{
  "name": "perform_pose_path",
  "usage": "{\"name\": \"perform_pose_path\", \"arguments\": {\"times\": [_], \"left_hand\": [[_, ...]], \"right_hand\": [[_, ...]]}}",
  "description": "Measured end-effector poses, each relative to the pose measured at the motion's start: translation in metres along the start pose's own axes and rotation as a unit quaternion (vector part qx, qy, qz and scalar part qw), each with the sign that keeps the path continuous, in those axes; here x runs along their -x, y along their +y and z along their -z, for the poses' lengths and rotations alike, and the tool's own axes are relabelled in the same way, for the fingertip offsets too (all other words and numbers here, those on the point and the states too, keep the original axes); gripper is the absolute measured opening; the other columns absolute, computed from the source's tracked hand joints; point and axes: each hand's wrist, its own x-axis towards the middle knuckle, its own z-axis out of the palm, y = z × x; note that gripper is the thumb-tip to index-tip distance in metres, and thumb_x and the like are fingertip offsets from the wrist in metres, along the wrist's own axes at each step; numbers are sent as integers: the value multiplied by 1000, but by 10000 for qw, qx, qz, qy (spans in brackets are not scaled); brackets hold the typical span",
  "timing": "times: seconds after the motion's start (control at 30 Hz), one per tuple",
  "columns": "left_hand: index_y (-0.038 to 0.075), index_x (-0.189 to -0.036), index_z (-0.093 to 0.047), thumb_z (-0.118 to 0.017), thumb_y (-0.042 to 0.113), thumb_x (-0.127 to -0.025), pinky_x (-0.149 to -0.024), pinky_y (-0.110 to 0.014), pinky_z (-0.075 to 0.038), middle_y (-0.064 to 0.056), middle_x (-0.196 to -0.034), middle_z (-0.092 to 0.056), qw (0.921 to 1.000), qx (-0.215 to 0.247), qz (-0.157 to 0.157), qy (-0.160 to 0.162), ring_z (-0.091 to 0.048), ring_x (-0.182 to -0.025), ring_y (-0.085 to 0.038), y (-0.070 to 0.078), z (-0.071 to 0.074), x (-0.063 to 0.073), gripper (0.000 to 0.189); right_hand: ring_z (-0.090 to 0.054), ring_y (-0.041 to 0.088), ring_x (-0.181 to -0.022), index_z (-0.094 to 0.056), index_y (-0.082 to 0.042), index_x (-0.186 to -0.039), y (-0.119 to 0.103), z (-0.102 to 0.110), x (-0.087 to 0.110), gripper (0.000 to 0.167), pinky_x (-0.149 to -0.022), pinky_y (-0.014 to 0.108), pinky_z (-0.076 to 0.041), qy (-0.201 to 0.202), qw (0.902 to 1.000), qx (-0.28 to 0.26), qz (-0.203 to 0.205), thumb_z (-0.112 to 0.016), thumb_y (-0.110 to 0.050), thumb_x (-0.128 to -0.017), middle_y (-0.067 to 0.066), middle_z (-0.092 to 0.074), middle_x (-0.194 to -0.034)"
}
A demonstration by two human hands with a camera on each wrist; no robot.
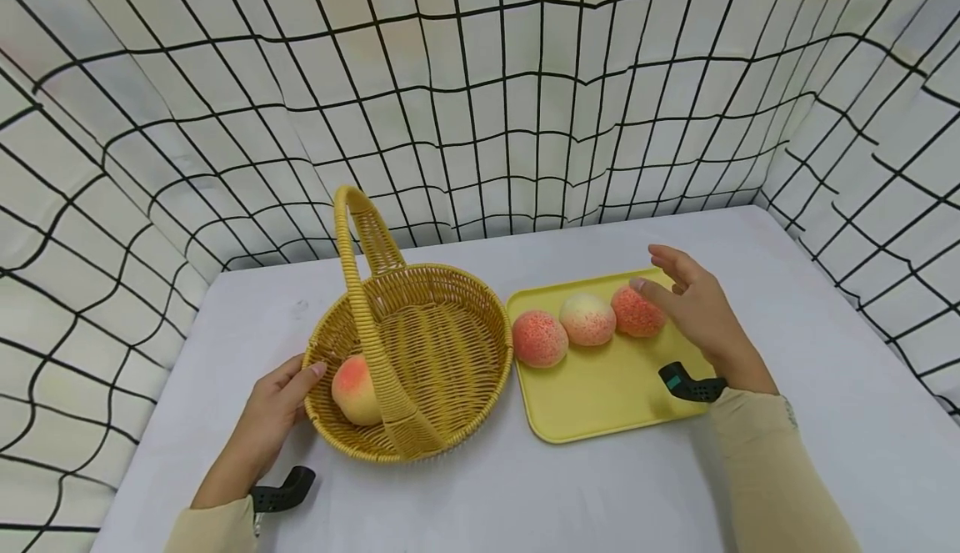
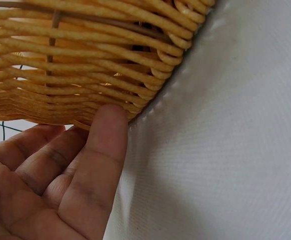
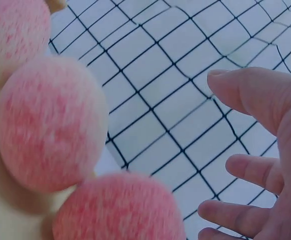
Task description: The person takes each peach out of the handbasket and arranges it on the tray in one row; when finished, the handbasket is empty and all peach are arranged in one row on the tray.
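Observation:
My left hand (image 1: 268, 409) grips the left rim of a yellow wicker basket (image 1: 450, 349), its thumb over the edge. In the left wrist view its fingers touch the basket's woven side (image 2: 85, 65). One peach (image 1: 352, 390) lies in the basket, partly hidden by the tall handle. On a yellow tray (image 1: 592, 403) sits a row of three peaches: a red one (image 1: 540, 339), a paler one (image 1: 587, 319) and another red one (image 1: 637, 313). My right hand (image 1: 701, 315) hovers by the rightmost peach, fingers apart and holding nothing; the right wrist view shows a gap between hand and peaches.
A white cloth (image 1: 480, 503) covers the table. White curtains with a black grid (image 1: 480, 103) hang behind and at both sides. The basket's right rim stands close against the tray's left edge, and its handle rises high above the table.

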Motion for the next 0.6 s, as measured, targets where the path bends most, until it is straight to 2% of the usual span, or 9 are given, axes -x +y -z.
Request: {"name": "perform_pose_path", "arguments": {"times": [0.17,0.3,0.43,0.6], "left_hand": [[1,-160,-35,-45,46,-111,-84,-15,-53,-26,-156,-45,9999,-49,89,40,-58,-103,10,-1,1,1,67],[1,-161,-35,-45,46,-111,-84,-16,-53,-25,-156,-47,10000,-14,14,39,-60,-103,8,-1,1,2,68],[2,-160,-37,-46,45,-111,-84,-18,-55,-25,-152,-51,9999,40,-75,63,-63,-102,4,-1,0,2,66],[2,-160,-38,-47,45,-111,-84,-19,-55,-24,-151,-52,9999,85,-55,85,-64,-102,2,-1,1,3,65]], "right_hand": [[-27,31,-156,-34,-17,-163,-24,-12,-7,76,-125,58,-22,-50,9995,-198,239,-70,-42,-101,10,-35,-167],[-31,27,-154,-39,-15,-161,-47,-28,-13,72,-125,53,-25,-196,9977,-465,443,-72,-36,-100,7,-39,-165],[-36,24,-152,-43,-14,-159,-67,-48,-20,69,-124,50,-29,-524,9942,-688,635,-72,-33,-100,5,-43,-162],[-40,25,-149,-46,-19,-157,-90,-78,-31,65,-122,48,-33,-1120,9861,-874,864,-73,-33,-100,5,-47,-159]]}}
